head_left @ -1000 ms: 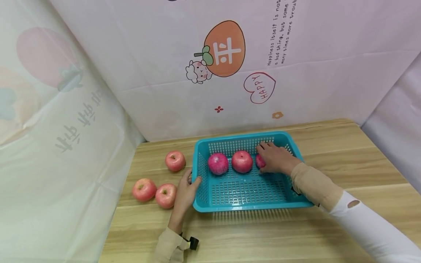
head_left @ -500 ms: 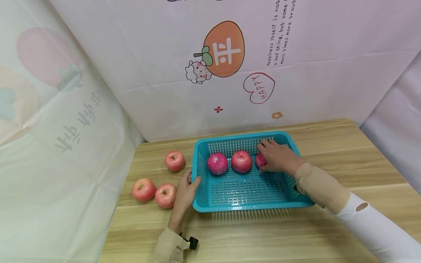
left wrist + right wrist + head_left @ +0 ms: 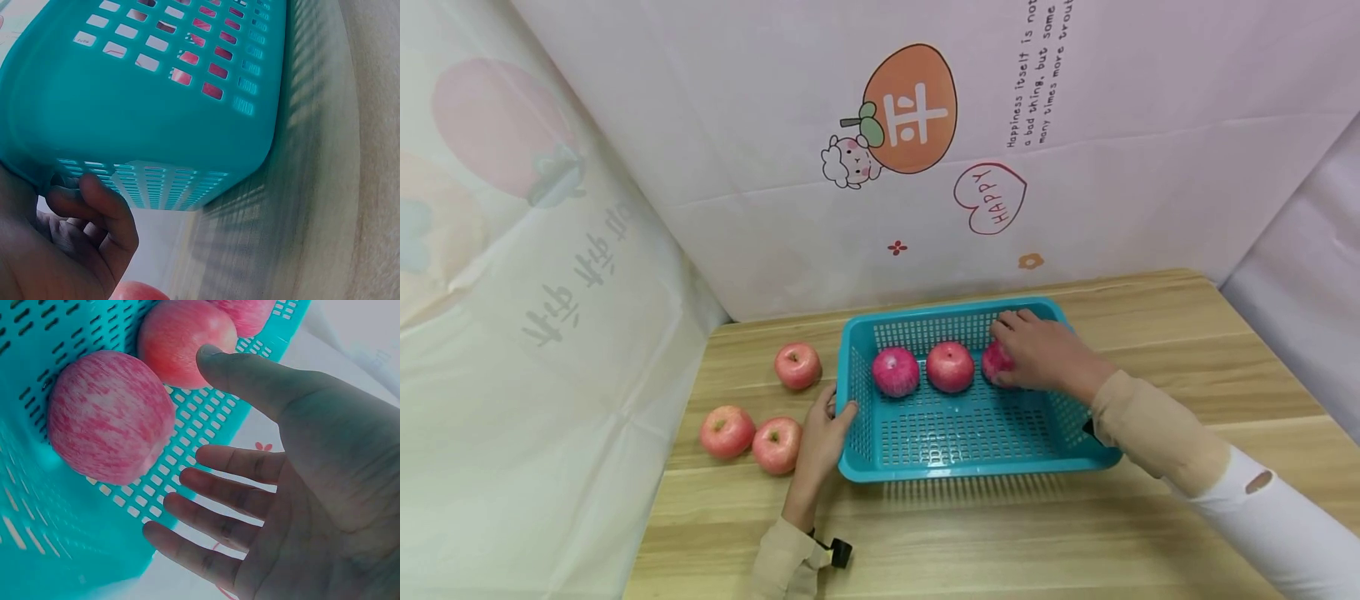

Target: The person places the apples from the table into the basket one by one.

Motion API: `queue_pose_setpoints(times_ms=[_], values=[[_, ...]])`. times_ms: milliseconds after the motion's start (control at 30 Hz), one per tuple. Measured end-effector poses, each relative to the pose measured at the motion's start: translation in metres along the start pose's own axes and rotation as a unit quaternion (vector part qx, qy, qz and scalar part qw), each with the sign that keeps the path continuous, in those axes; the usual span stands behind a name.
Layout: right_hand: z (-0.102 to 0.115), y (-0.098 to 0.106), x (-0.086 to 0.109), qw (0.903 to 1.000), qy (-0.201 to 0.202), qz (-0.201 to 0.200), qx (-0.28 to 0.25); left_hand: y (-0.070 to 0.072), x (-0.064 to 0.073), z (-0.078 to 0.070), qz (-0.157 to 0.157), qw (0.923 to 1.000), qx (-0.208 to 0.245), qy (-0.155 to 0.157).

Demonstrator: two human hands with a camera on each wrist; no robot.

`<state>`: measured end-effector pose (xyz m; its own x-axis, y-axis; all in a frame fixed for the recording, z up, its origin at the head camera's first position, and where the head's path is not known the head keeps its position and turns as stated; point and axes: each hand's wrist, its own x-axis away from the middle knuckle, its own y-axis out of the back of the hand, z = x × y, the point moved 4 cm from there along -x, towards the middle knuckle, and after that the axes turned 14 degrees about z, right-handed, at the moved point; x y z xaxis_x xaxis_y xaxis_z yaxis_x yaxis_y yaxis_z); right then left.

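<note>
A turquoise plastic basket stands on the table, with three red-pink apples in a row along its far side. My left hand grips the basket's left rim, thumb inside and fingers curled outside, as the left wrist view shows beneath the basket's rim. Over the far right of the basket is my right hand, beside the rightmost apple. In the right wrist view its fingers extend loosely, with a gap to that striped apple. The middle apple and left apple rest side by side.
Three more apples lie on the table left of the basket: one at the back, one at the far left and one close to my left hand. A printed white cloth hangs behind the wooden table.
My right hand has drawn slightly back to the right from the rightmost apple, so more of that apple shows. My left hand, the basket and the other apples have kept their places.
</note>
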<state>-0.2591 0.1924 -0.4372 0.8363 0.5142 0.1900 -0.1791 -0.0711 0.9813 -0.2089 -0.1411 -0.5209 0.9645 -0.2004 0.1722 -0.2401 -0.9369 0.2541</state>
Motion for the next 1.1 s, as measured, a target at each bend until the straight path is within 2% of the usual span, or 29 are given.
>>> queue_pose_setpoints(times_ms=[233,633,900,1100], values=[[0.0,0.005,0.009,0.9997,0.009,-0.016,0.015,0.001,0.0,0.0,-0.002,1.0,-0.002,-0.002],[-0.003,0.008,0.024,0.9996,0.003,-0.016,0.024,0.001,0.0,-0.002,-0.003,1.0,-0.004,-0.006],[-0.006,0.007,0.034,0.9992,-0.007,-0.019,0.035,0.0,-0.001,-0.002,0.001,0.9999,0.0,-0.012],[-0.012,0.002,0.042,0.9991,-0.022,-0.026,0.025,-0.001,0.001,-0.003,-0.002,1.0,-0.005,-0.006]])
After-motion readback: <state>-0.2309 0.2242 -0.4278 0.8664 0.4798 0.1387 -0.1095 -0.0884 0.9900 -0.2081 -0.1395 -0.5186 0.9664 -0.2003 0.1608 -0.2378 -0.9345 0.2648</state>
